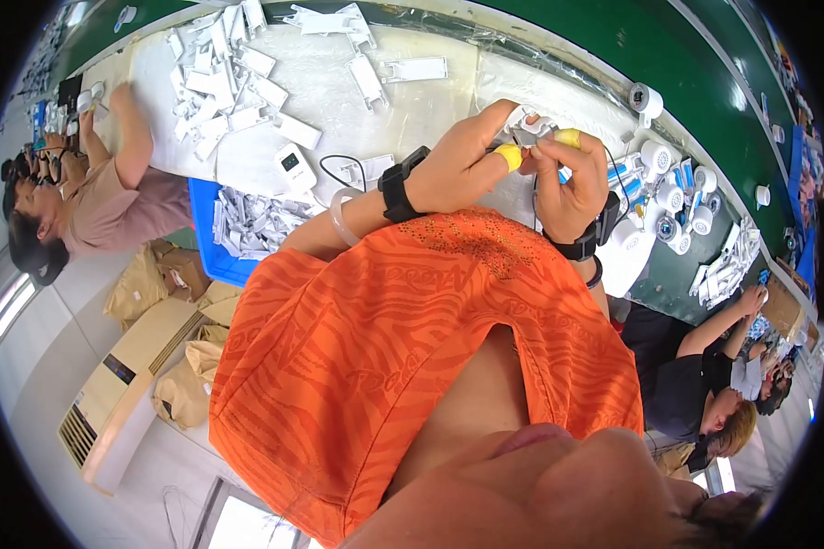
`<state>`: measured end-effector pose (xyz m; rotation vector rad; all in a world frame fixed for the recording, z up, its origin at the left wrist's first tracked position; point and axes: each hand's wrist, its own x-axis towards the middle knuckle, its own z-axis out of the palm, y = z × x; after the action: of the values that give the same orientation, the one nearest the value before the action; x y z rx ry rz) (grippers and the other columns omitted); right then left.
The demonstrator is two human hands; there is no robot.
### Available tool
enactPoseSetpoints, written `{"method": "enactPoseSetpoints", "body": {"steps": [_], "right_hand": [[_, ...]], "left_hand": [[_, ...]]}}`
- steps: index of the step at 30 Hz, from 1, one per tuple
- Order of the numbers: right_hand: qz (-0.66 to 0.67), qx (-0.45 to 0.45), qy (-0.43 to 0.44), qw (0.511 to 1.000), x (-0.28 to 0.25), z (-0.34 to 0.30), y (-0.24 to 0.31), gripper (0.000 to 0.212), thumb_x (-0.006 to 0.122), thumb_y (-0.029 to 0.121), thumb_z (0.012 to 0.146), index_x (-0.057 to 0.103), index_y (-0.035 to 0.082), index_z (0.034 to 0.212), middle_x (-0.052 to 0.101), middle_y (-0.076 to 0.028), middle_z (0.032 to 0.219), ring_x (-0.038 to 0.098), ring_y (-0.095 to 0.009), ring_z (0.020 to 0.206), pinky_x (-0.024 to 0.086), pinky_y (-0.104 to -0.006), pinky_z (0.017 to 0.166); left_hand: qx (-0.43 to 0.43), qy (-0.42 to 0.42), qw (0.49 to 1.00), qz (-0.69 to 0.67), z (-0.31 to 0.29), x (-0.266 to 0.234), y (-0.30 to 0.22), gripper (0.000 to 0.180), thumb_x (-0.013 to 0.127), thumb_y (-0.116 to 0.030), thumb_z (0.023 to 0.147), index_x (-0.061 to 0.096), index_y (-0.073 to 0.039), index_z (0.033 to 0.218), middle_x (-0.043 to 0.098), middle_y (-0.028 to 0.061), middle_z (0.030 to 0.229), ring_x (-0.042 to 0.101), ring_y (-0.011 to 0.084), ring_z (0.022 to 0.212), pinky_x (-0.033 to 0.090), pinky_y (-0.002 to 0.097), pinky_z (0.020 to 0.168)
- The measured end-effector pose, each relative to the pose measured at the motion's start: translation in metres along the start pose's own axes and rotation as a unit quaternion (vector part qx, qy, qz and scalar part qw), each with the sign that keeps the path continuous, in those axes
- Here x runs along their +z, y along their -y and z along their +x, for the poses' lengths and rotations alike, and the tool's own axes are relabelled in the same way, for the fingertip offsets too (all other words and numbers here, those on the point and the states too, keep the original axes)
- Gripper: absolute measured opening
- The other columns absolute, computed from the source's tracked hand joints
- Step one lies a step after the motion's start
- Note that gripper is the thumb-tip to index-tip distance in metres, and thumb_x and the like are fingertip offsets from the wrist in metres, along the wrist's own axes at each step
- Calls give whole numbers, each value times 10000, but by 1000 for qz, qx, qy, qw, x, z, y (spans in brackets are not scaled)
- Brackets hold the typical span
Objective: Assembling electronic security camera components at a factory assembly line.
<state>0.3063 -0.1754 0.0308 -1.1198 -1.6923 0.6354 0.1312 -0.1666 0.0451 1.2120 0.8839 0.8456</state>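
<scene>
My left hand (pixel 467 165) and my right hand (pixel 569 188) are close together over the table, fingers pinched. Between them is a small white plastic part (pixel 525 121) with a greyish piece in it; the fingers cover much of it. Yellow covers show on a finger of each hand, and both wrists wear black bands. Right of my right hand lie several white round-headed plastic units (pixel 656 157), some with blue strips. Nearest my left forearm is a white handheld device (pixel 295 168) with a small dark display, near a black cable (pixel 343 157).
White plastic housings (pixel 212 82) lie heaped at the far left. A blue bin (pixel 229 265) of white parts stands left of me. Beyond the table edge runs a green conveyor belt (pixel 558 32). People sit at left (pixel 110 201) and right (pixel 696 384).
</scene>
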Motion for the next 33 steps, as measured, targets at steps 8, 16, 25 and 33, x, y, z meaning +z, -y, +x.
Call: {"method": "enactPoseSetpoints", "body": {"steps": [8, 16, 25, 33], "right_hand": [[-23, -16, 4, 1000, -1, 1, -6, 223, 742, -49, 764, 676, 42, 957, 591, -88, 885, 581, -222, 801, 473, -292, 639], [-22, -10, -1, 1000, 0, -1, -6, 217, 759, -25, 755, 672, 37, 944, 588, -97, 883, 571, -241, 801, 468, -307, 653], [-31, -9, 3, 999, -1, -1, -8, 203, 756, -19, 759, 668, 42, 932, 585, -100, 883, 572, -256, 807, 471, -320, 688], [-31, -36, -2, 999, -1, 3, -10, 216, 749, -35, 758, 663, 47, 939, 586, -99, 886, 574, -261, 811, 474, -327, 701]], "left_hand": [[-44, 1, 999, -29, 0, -1, 7, 449, 327, -45, 861, 451, -14, 1291, 547, 60, 832, 483, 105, 626, 423, 241, 577], [29, 5, 1000, 10, 0, -3, 2, 413, 404, -79, 898, 448, -31, 1306, 571, 60, 881, 506, 88, 649, 430, 225, 582], [-1, 10, 1000, 0, 2, -2, 1, 450, 570, -230, 950, 435, 44, 1280, 606, 165, 1036, 583, 209, 904, 469, 313, 803], [7, 9, 1000, 13, 4, -2, 2, 456, 569, -242, 962, 432, 23, 1306, 610, 178, 1038, 610, 247, 904, 481, 313, 794]]}}
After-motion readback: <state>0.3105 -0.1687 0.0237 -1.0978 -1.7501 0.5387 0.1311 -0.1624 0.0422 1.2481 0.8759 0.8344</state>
